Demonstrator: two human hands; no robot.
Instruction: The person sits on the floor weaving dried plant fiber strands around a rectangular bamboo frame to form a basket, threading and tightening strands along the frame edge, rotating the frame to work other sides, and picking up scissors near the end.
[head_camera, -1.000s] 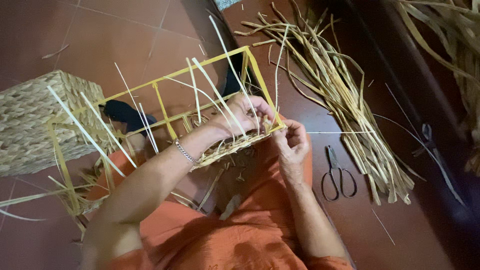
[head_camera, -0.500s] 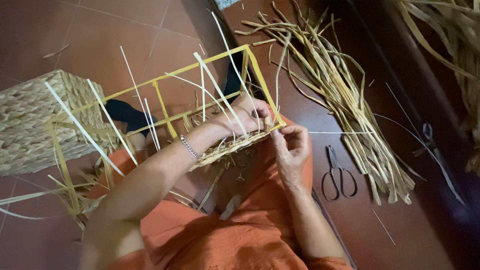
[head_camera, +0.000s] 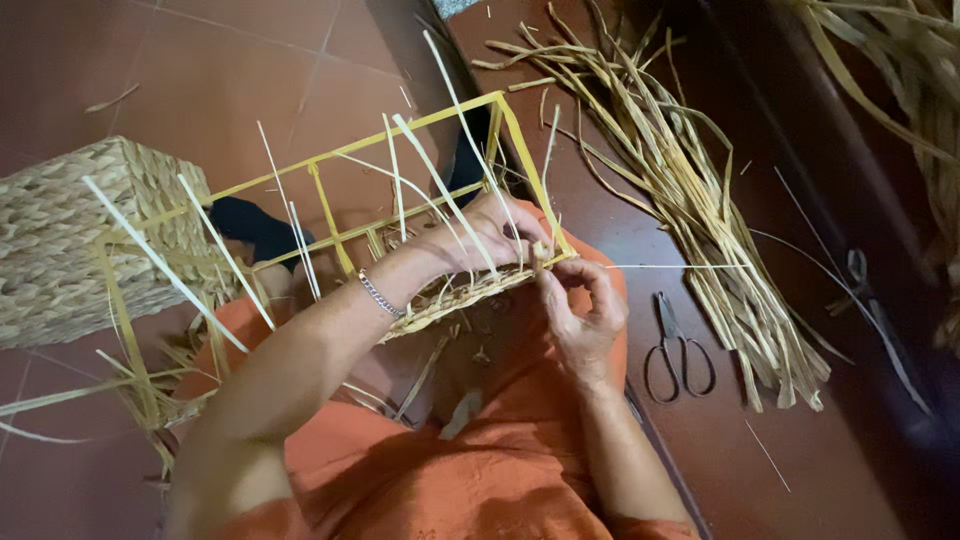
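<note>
**Weaving the near rim of a wire-framed basket**

The red tiled floor (head_camera: 200, 60) carries everything. A heap of dried straw strands (head_camera: 700, 230) lies along its right side, and a finished woven basket (head_camera: 60, 240) sits at the left edge. In the middle, resting on the person's lap in orange cloth, is the yellow basket frame (head_camera: 400, 190), with pale upright strips (head_camera: 440, 190) standing from it. The left hand (head_camera: 490, 235) is clenched over the frame's near right corner, pinning the woven band (head_camera: 450, 300). The right hand (head_camera: 580, 310) pinches a strand end just beside that corner. Black scissors (head_camera: 678, 350) lie on the floor right of the lap. Judging from this, a strand is being tucked in; the next move calls for firm tension and threading past the neighbouring upright.
</note>
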